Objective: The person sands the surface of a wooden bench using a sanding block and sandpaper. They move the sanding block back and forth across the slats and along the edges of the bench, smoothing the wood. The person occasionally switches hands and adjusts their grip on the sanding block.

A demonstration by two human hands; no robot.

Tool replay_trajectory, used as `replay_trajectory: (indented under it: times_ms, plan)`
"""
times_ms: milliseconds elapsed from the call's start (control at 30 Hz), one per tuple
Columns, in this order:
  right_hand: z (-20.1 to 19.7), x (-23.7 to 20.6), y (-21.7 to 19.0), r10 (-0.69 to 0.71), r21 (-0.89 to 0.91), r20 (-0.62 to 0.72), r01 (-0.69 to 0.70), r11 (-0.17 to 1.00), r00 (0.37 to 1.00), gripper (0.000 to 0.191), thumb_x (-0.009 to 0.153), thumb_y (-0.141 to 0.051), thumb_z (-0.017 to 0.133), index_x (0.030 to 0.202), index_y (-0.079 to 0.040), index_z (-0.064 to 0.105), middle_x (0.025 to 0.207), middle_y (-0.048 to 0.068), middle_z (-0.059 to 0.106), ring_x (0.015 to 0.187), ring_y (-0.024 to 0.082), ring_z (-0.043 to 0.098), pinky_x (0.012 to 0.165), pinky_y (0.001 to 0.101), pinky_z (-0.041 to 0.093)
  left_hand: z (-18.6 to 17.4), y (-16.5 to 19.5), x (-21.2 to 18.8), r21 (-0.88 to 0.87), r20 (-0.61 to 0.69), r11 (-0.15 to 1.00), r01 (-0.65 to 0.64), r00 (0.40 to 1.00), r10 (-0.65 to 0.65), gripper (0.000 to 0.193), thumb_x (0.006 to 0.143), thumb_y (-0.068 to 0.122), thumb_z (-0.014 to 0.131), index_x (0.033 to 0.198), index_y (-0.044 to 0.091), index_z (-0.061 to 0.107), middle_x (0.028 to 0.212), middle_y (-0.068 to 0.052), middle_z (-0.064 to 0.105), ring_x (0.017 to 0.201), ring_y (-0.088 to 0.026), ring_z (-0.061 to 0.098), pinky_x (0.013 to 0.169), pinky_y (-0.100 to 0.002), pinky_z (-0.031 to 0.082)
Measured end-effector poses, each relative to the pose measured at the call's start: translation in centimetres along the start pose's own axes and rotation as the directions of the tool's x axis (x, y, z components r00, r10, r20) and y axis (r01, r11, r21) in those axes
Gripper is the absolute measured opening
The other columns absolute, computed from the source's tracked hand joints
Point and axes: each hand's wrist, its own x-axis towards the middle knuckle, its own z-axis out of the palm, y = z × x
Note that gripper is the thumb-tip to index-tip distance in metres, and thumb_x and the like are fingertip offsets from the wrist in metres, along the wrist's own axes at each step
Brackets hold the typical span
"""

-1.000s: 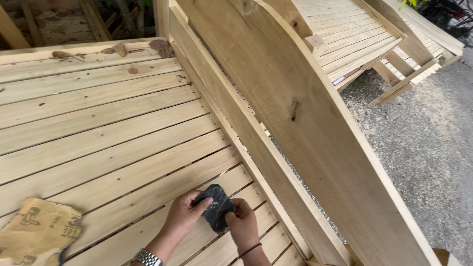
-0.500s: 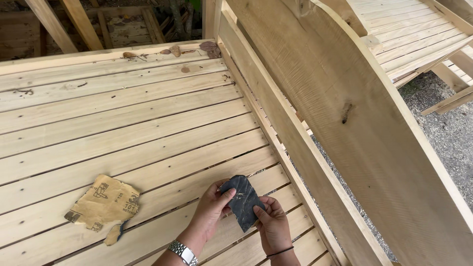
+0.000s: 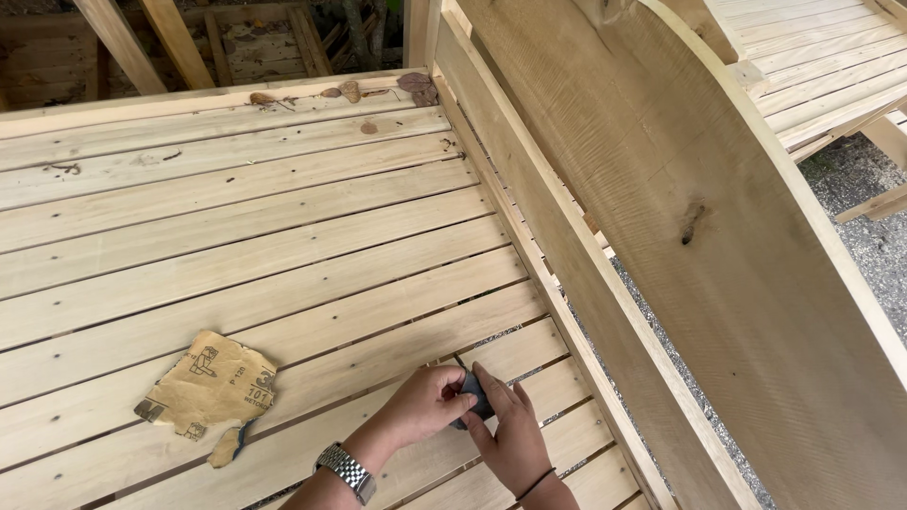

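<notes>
Change: dark sanding pad, spread open half a second ago, now folded small.
Hands: left hand and right hand together, pinching it, lower centre.
Meaning: probably readied for rubbing slats.
Nearby: torn sandpaper sheet, lower left.

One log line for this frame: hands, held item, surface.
left hand + right hand: pinching dark folded sheet | surface: slatted wood platform | nearby: torn sandpaper piece

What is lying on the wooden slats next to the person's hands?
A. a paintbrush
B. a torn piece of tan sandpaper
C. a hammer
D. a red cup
B: a torn piece of tan sandpaper lies flat on the wooden slats, apart from the left hand and right hand, which together hold a small dark folded piece.
</notes>
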Motion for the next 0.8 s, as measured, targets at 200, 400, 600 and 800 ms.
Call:
replay_trajectory:
  times_ms: [200,400,600,800]
  plan:
    - [2.3,1.0,3.4,0.341,0.576,0.066,-0.315,0.754,0.938,0.028,0.093,-0.007,0.073,0.119,0.004,0.075,0.090,0.011,0.078,0.079,0.016,0.067,0.073,0.0311,0.058,-0.5,-0.3,0.4,0.123,-0.263,0.879,-0.461,0.839,0.477,0.013,0.084,0.008,0.078,0.089,0.003,0.067,0.090,-0.004,0.066,0.084,-0.010,0.065,0.073,-0.028,0.054]
    - [2.7,1.7,3.8,0.447,0.992,0.126,-0.106,-0.070,0.886,0.035,0.087,-0.004,0.060,0.122,-0.003,0.061,0.108,0.009,0.076,0.097,0.018,0.073,0.084,0.0336,0.062,0.8,-0.7,3.0,-0.285,-0.223,0.945,-0.158,0.970,0.095,0.011,0.095,0.011,0.071,0.094,0.006,0.061,0.080,0.002,0.061,0.071,-0.006,0.055,0.064,-0.022,0.051]
    - [1.8,4.6,5.6,0.571,0.551,-0.254,-0.368,0.749,0.781,0.046,0.104,-0.011,0.055,0.150,-0.007,0.059,0.115,0.024,0.069,0.101,0.039,0.065,0.092,0.0455,0.052,0.4,-0.6,4.5,0.240,-0.267,0.970,-0.049,0.957,0.115,0.027,0.096,0.024,0.064,0.120,0.012,0.059,0.128,-0.001,0.064,0.082,-0.019,0.069,0.084,-0.034,0.057]
    - [-0.7,8.5,14.3,-0.010,-0.723,-0.386,-0.296,0.624,0.922,0.061,0.096,-0.019,0.048,0.154,-0.002,0.035,0.157,0.017,0.042,0.145,0.032,0.040,0.119,0.0437,0.033,-4.1,-2.0,8.0,0.671,-0.284,0.738,-0.073,0.894,0.346,0.040,0.098,0.029,0.055,0.133,0.009,0.055,0.148,-0.011,0.048,0.136,-0.027,0.047,0.117,-0.042,0.035]
